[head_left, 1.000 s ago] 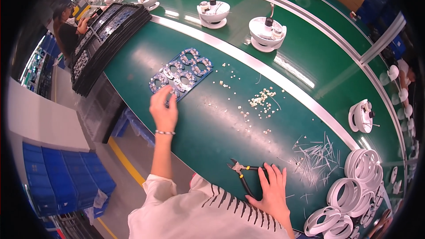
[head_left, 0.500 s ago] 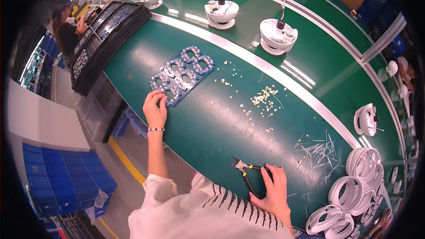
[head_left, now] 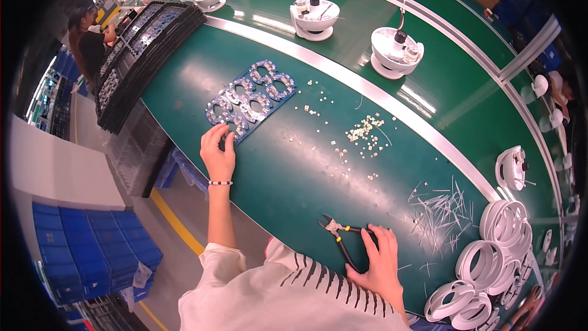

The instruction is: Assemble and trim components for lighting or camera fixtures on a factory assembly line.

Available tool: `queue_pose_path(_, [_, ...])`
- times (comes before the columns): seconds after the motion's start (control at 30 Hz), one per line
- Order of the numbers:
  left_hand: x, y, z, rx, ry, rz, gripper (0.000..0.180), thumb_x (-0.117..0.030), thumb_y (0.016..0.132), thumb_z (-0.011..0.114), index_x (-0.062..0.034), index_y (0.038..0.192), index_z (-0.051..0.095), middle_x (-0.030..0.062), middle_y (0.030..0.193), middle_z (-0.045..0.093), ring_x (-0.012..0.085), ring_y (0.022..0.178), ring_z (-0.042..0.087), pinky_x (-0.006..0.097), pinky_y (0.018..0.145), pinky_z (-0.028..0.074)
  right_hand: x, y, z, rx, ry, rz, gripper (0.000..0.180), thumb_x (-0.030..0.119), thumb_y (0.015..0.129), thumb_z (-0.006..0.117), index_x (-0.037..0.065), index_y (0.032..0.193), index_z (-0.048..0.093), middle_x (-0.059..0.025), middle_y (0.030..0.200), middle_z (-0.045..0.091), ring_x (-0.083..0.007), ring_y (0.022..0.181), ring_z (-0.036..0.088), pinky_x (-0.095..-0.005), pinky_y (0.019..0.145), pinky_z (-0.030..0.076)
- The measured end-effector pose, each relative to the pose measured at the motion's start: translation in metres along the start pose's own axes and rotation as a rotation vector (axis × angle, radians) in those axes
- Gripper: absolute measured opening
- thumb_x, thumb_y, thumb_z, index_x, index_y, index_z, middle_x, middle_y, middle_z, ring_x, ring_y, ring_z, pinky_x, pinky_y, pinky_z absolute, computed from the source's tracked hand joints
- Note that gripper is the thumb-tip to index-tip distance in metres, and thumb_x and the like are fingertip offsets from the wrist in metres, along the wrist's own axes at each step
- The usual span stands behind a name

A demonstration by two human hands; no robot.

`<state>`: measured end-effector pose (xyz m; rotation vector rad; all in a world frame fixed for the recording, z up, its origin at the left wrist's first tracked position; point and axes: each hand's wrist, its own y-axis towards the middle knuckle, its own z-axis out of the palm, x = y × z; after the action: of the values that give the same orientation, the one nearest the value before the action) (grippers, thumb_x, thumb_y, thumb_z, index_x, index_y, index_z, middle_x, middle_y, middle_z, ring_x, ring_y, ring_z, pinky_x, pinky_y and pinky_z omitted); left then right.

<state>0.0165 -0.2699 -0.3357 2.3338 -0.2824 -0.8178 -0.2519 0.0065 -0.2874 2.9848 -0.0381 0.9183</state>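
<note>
A blue panel of several ring-shaped circuit boards (head_left: 256, 109), dotted with small pale parts, lies on the green bench at the left. At its near left corner is my left hand (head_left: 217, 154), fingers curled and thumb against the panel's edge; the fingertips are partly hidden. My right hand (head_left: 381, 260) rests lower right, wrapped around the black and yellow handles of side cutters (head_left: 334, 228). The cutters' jaws point left and stand apart. Small white connectors (head_left: 366, 132) are scattered right of the panel.
White cable ties or offcuts (head_left: 442, 216) lie in a heap at the right, beside stacked white rings (head_left: 481, 266). Black trays (head_left: 150, 40) stand far left. White round housings (head_left: 397, 52) sit on the conveyor beyond a metal rail (head_left: 343, 73). A person (head_left: 92, 43) works far left.
The housings on the conveyor have moved to the right. My left hand has shifted slightly right and nearer, staying at the panel's corner. My right hand and the cutters have hardly moved.
</note>
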Motion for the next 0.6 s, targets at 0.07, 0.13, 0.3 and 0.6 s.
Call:
queue_pose_path(0.07, [0.006,0.001,0.0,0.018,0.051,-0.002,0.009,-0.005,0.071,0.064,-0.0028,0.08,0.063,0.0071,0.092,0.062,0.0251,0.086,0.056,0.034,0.076,0.045,0.001,0.001,-0.001,0.004,0.0,0.001,0.074,0.023,0.053,0.074,0.003,0.118,0.044,-0.0176,0.12,0.039,-0.0377,0.111,0.038,-0.0526,0.097,0.027])
queue_pose_path(0.13, [0.011,0.005,-0.002,0.046,0.104,0.02,0.007,-0.005,0.071,0.063,-0.0028,0.077,0.063,0.0072,0.087,0.062,0.0257,0.081,0.056,0.035,0.073,0.045,0.002,0.001,0.0,0.008,0.002,-0.001,0.073,0.023,0.054,0.073,0.003,0.118,0.045,-0.0175,0.12,0.039,-0.037,0.111,0.038,-0.0526,0.097,0.028])
queue_pose_path(0.3, [0.017,0.01,0.002,0.053,0.137,0.026,0.006,-0.003,0.071,0.064,-0.0013,0.076,0.063,0.0087,0.079,0.063,0.0212,0.069,0.06,0.029,0.062,0.049,0.002,0.001,0.001,0.011,0.008,0.015,0.075,0.023,0.051,0.074,0.002,0.117,0.045,-0.0176,0.12,0.039,-0.0382,0.112,0.037,-0.0526,0.097,0.027])
queue_pose_path(0.6, [0.023,0.004,0.005,-0.009,0.14,0.036,0.004,-0.003,0.074,0.062,0.0005,0.077,0.061,0.0117,0.081,0.062,0.025,0.073,0.061,0.031,0.067,0.048,-0.007,-0.001,-0.001,-0.171,0.129,-0.028,0.06,0.018,0.054,0.07,0.002,0.109,0.053,-0.0131,0.109,0.048,-0.033,0.098,0.046,-0.0424,0.086,0.039])
